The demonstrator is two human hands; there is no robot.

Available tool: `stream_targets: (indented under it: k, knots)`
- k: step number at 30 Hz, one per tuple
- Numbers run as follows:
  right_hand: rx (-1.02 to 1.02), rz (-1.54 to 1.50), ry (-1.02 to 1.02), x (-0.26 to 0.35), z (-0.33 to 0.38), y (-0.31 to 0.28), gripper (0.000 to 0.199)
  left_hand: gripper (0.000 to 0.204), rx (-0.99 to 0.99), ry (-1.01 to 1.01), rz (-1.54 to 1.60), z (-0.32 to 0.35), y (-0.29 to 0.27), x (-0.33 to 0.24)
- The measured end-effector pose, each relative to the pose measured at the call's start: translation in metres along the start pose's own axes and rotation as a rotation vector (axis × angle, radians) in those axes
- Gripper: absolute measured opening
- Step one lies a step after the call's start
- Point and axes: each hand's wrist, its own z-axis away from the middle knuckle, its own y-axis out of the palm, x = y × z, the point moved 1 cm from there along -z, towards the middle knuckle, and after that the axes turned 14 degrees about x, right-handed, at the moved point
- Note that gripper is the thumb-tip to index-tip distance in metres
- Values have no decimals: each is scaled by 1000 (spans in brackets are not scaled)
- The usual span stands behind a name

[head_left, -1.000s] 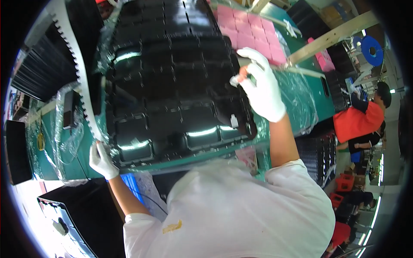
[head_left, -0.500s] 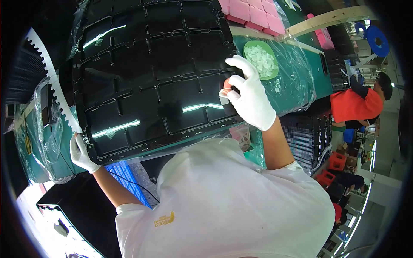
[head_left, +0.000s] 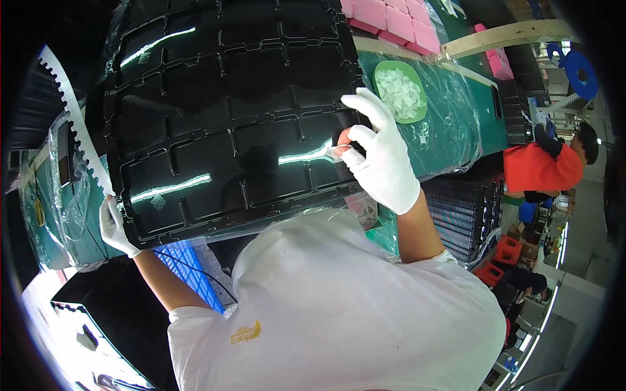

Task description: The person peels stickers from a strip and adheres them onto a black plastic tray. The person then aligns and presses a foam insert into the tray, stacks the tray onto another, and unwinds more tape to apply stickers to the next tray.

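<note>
A large black plastic tray (head_left: 261, 140) with moulded compartments and glossy panels lies before me on a green-covered table. My left hand (head_left: 117, 228), in a white glove with bare fingertips, grips the tray's near left corner. Over the tray's near right edge, my right hand (head_left: 385, 153) pinches a small pale piece of film (head_left: 334, 153) between bare thumb and fingertip; its other fingers are raised. To the right of that hand sits a green dish (head_left: 411, 116) heaped with small pale squares. A translucent tab (head_left: 158, 202) shows on the near left panel.
Pink foam blocks (head_left: 396, 27) stand at the far right. Clear plastic sheeting (head_left: 453, 130) covers the right of the table. A toothed white strip (head_left: 81, 133) rises at the left. Stacked black trays (head_left: 460, 212) stand at the right; a person in red (head_left: 544, 163) works beyond.
My right hand has moved slightly down over the tray, still pinching the pale piece. My left hand stays at the tray's corner; the whole view has shifted a little.
</note>
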Motion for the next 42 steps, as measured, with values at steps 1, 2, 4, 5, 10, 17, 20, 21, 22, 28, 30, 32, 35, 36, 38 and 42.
stream_targets:
  k: [1, 2, 4, 5, 10, 17, 20, 21, 22, 28, 30, 32, 35, 36, 38, 42]
  knots:
    - [-14, -19, -35, -2, 1, 1, 22, 23, 1, 12, 12, 0, 0, 0]
    - [-28, -37, -71, -3, 1, 2, 23, 23, 1, 24, 25, 0, 1, 1]
    - [-7, -104, -241, -2, 8, -5, 24, 23, 4, 11, 54, 1, 3, 3]
    - [24, -234, -263, -4, 11, -17, 23, 24, 11, -3, 83, 0, 4, 4]
    - [-397, 334, 377, -99, -4, -29, 15, 25, 11, 19, -20, -5, -6, 11]
    - [-709, 290, 551, -125, -17, -23, 16, 21, -7, 73, -223, 0, 2, -4]
    - [-570, 2, 711, -161, -51, -30, 24, 22, 10, 111, -274, -1, 7, -17]
    - [-589, 40, 532, -175, -70, -28, 25, 22, 18, 139, -305, -2, 5, -19]
    - [-599, 83, 348, -178, -90, -29, 26, 21, 22, 161, -337, -1, 4, -16]
    - [-50, 625, 67, -210, -170, -25, 16, 21, 69, 22, -129, -1, 0, -5]
    - [-82, 610, 35, -227, -181, -29, 18, 23, 123, 225, -357, 15, -6, -47]
    - [-422, 288, -59, -238, -185, -44, 19, 27, -91, -194, 346, 33, -15, -93]
    - [-236, 328, 100, -218, -189, -52, 24, 32, -208, -80, 91, 58, -40, -149]
    - [-243, 343, -18, -218, -193, -48, 28, 32, -209, -49, 28, 60, -46, -161]
    - [-270, 347, -92, -208, -206, -42, 31, 41, -116, 150, 75, 68, -48, -184]
    - [-8, 526, 25, -212, -216, -33, 22, 59, 212, 331, -31, 61, -1, -250]
